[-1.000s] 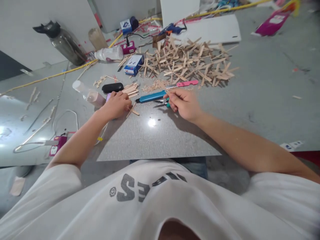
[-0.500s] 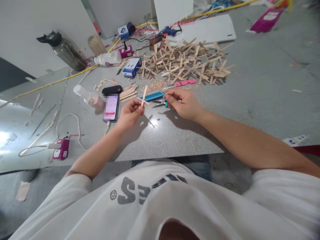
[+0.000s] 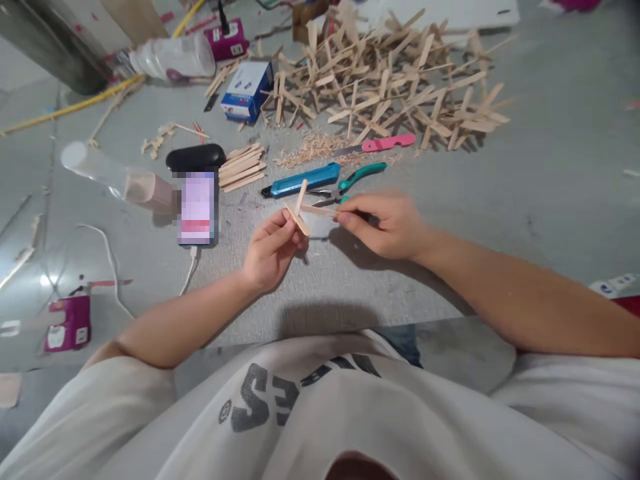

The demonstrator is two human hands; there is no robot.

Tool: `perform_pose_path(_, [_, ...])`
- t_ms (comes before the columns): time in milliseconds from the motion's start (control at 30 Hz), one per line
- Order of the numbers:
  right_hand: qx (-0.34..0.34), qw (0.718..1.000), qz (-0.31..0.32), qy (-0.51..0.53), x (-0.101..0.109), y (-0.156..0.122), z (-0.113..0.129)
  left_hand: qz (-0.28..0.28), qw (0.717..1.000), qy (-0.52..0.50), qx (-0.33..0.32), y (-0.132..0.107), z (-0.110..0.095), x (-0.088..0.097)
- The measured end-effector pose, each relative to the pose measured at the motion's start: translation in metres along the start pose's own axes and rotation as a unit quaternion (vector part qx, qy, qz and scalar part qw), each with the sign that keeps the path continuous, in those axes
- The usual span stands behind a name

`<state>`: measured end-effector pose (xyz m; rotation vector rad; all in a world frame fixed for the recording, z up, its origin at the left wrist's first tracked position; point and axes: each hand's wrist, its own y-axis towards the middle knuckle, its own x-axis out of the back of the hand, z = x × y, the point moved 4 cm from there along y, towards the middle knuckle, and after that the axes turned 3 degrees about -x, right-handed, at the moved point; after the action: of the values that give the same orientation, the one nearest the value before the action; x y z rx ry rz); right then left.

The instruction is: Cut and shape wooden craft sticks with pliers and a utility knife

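My left hand (image 3: 273,248) is closed round a small cross of wooden ice-cream sticks (image 3: 299,208), held up just above the grey board. My right hand (image 3: 385,223) pinches the end of another stick (image 3: 320,211) that meets the cross from the right. Right behind the hands lie green-handled pliers (image 3: 353,181) and a teal utility knife (image 3: 303,181). A short stack of loose sticks (image 3: 243,167) lies to the left of the knife.
A big heap of glued stick crosses (image 3: 390,87) fills the back of the board. A phone (image 3: 197,207) on a cable, a black case (image 3: 195,157), a glue bottle (image 3: 125,180), a pink cutter (image 3: 385,143), a blue box (image 3: 247,88) and wood shavings (image 3: 313,148) lie around.
My left hand left the phone area with a stick cross and rose to the middle. My right hand brought a stick to it. The camera has dipped closer to the board.
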<state>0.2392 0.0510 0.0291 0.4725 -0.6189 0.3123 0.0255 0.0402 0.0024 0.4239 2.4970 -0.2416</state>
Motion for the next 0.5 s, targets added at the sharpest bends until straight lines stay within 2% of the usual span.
perform_pose_path(133, [0.011, 0.999, 0.022, -0.025, 0.002, -0.004, 0.004, 0.008, 1.000, -0.012, 0.026, -0.002, 0.004, -0.002])
perform_pose_path(300, [0.064, 0.998, -0.014, -0.015, 0.007, -0.008, 0.010, 0.037, 0.997, -0.024, 0.056, -0.006, 0.006, -0.005])
perform_pose_path(500, [0.044, 0.999, -0.001, -0.021, 0.005, -0.009, 0.015, 0.073, 0.995, -0.015, 0.062, -0.008, 0.010, -0.007])
